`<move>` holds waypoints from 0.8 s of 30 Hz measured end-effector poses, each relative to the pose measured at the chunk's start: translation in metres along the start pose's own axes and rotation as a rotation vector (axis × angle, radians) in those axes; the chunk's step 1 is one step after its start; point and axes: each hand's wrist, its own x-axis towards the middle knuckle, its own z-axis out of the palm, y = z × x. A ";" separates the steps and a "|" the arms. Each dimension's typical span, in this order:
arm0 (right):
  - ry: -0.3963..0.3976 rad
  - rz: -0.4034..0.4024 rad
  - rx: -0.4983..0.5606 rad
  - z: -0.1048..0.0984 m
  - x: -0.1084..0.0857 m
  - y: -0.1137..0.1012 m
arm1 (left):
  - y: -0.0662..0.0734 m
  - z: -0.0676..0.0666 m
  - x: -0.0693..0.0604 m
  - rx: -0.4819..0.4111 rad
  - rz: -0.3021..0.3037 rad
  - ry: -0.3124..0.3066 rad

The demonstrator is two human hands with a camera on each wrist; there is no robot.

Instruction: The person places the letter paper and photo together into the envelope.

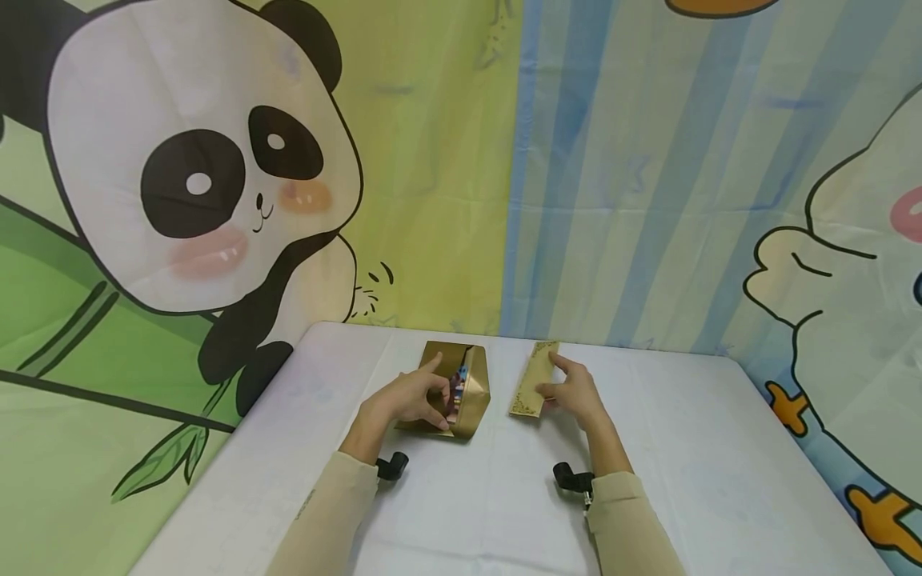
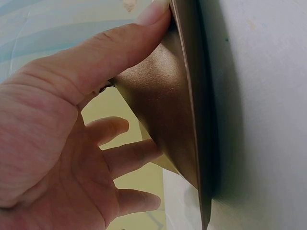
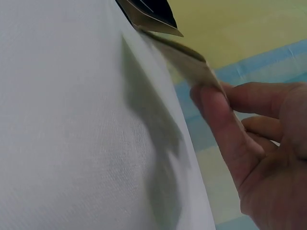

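Gold envelope (image 1: 475, 396) and pale gold card (image 1: 535, 380) both sit toward the far edge of the white-covered desk (image 1: 475, 512), the envelope left of the middle, the card close to it. Nearest come the left sleeve (image 1: 324, 512) and right sleeve (image 1: 635, 524), both beige, with a black left wrist camera (image 1: 393, 466) and right wrist camera (image 1: 572, 478) jutting inward, presumably angled to look along the fingers. Past them, the left hand (image 1: 410, 396) bends over the envelope's left half: its thumb presses at the edge, its index finger arches toward the mouth, and the other fingers spread apart. Whether thumb and index truly pinch the paper I cannot tell, but the hand probably steadies it while the mouth gapes, baring a multicoloured print (image 1: 458, 390). The right hand (image 1: 579, 392) has thumb and forefinger clamped on the card's right long edge, likely because an edge grip lifts so thin a piece without covering its ornate corners; the right wrist view shows it tilted and raised off the cloth, a shadow below. Card and envelope stand apart in the head view. Beyond the desk's far edge hangs a backdrop (image 1: 432, 200), a panda (image 1: 180, 88) printed on its left.
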 end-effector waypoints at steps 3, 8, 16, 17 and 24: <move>-0.013 -0.021 0.026 0.005 0.001 -0.002 | 0.000 0.000 0.000 -0.003 0.004 -0.001; -0.027 -0.040 0.047 0.020 0.000 -0.008 | 0.001 0.000 -0.001 -0.004 0.006 -0.001; -0.066 -0.067 0.048 0.046 0.002 -0.015 | 0.000 0.001 0.001 -0.007 -0.003 -0.001; -0.068 -0.067 0.048 0.049 0.001 -0.017 | 0.000 0.001 0.001 -0.009 -0.005 -0.001; -0.083 -0.075 0.020 0.065 0.000 -0.023 | 0.001 0.001 0.000 -0.012 -0.011 0.000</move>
